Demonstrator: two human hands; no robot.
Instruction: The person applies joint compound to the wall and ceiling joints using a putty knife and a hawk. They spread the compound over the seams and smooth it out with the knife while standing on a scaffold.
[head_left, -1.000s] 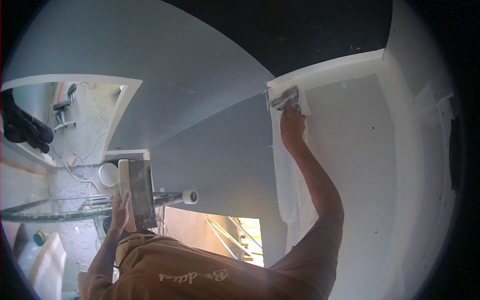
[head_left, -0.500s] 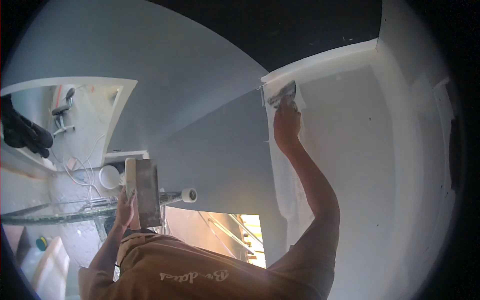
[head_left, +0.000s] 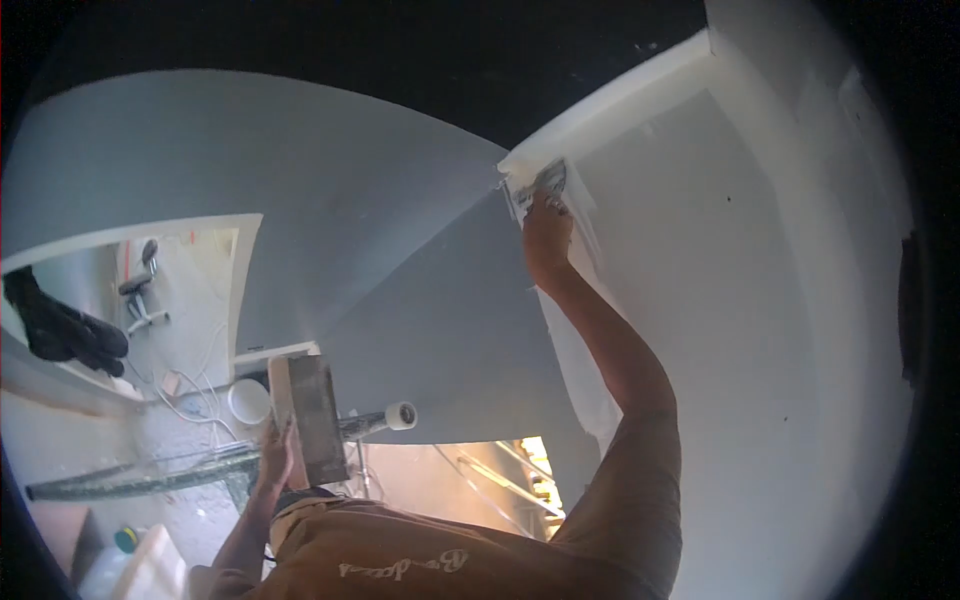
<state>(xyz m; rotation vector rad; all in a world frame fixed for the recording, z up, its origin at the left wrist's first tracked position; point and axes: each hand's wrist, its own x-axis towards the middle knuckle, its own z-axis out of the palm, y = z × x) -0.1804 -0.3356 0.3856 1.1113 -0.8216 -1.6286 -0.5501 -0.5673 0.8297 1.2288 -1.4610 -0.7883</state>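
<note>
My right hand (head_left: 547, 245) grips a filling knife (head_left: 551, 178), its metal blade against the white wall close to the upper corner. Fresh white filler (head_left: 580, 360) runs down the wall edge below it, beside the grey wall (head_left: 430, 310). Low on the left, my left hand (head_left: 277, 455) is closed around a wide plastering spatula (head_left: 320, 420), a broad grey metal blade with a pale bar along one long side. The spatula is held out in front of my body, apart from the wall. My right fingers partly hide the knife's handle.
A dark ceiling (head_left: 380, 70) meets both walls above. On the left, an opening (head_left: 245, 270) shows an office chair (head_left: 140, 295). Below are a white bucket (head_left: 249, 401), cables (head_left: 205, 415), a long dusty bar (head_left: 150, 480) and a tube with a white round end (head_left: 401, 416).
The whole view has shifted and tilted. My right hand with the filling knife has moved slightly up toward the ceiling line. My left hand still holds the wide plastering spatula.
</note>
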